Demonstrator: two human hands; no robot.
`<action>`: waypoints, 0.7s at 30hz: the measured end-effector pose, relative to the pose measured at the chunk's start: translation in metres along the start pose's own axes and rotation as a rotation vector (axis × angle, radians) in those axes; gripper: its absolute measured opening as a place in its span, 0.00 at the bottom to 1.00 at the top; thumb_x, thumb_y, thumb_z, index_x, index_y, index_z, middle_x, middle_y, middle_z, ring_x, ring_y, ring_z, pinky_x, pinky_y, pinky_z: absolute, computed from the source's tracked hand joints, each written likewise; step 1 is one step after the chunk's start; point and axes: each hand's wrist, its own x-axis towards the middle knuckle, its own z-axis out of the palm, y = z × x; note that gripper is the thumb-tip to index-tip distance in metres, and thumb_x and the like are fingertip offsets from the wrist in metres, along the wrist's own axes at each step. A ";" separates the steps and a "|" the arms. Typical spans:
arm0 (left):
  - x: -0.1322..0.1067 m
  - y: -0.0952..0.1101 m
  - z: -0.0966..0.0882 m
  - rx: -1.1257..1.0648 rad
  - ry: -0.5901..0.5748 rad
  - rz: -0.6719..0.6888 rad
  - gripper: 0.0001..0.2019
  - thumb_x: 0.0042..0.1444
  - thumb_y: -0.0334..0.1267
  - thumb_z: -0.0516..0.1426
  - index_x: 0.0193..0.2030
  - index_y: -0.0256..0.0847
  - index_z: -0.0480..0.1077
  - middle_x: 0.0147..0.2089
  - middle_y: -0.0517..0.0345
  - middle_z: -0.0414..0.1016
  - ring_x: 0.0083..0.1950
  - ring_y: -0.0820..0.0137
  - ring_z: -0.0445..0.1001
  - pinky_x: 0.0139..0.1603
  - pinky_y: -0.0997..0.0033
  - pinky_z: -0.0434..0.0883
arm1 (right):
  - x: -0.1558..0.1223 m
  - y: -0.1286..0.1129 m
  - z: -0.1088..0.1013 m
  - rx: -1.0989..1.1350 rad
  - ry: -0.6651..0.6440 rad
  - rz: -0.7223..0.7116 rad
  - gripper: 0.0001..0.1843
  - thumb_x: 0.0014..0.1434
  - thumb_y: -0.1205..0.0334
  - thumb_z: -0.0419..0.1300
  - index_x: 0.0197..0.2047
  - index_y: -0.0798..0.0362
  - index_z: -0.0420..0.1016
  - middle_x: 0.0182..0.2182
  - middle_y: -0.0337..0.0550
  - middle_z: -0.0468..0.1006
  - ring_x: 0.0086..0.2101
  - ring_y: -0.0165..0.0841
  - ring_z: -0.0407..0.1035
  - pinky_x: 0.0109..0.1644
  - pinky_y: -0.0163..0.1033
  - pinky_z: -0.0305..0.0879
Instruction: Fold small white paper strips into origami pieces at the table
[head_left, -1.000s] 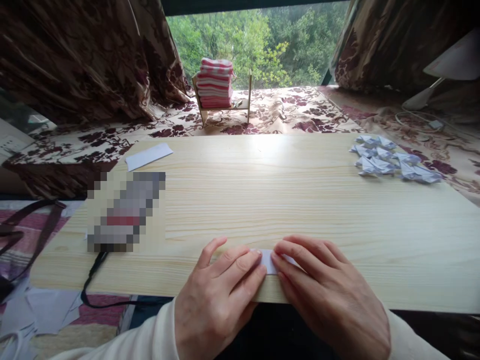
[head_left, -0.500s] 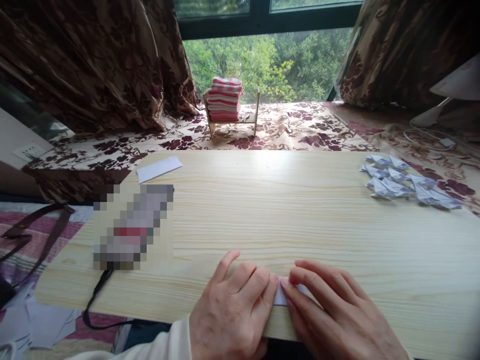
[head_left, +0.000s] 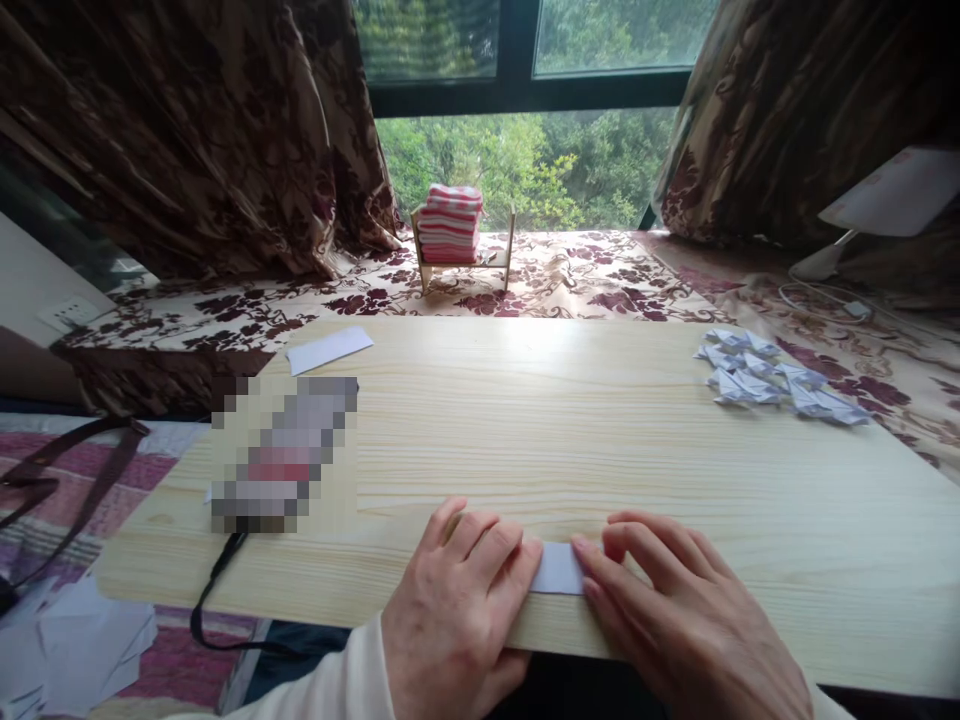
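Observation:
A small folded strip of white paper [head_left: 557, 569] lies near the front edge of the wooden table. My left hand [head_left: 459, 600] has its fingers curled, with thumb and forefinger gripping the strip's left end. At the right end, my right hand [head_left: 671, 595] pinches the paper between bent fingers and thumb, which cover that end. Only the middle of the strip shows between the two hands.
Several folded white paper pieces [head_left: 776, 378] sit at the table's [head_left: 525, 420] back right. A flat white paper strip [head_left: 330, 350] lies back left, near a pixelated device [head_left: 289, 455] with a black strap. Loose papers [head_left: 82, 640] lie below, left.
My hands are a little farther apart, so more of the paper shows between them. My right fingers have slid toward its right end. The whole view has tilted up slightly.

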 end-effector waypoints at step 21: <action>0.020 0.016 -0.009 -0.229 -0.028 -0.268 0.09 0.45 0.32 0.60 0.31 0.40 0.63 0.37 0.58 0.68 0.42 0.64 0.63 0.46 0.60 0.63 | 0.008 0.003 0.002 0.047 -0.100 -0.014 0.09 0.56 0.59 0.61 0.32 0.50 0.63 0.28 0.40 0.71 0.30 0.35 0.68 0.31 0.39 0.64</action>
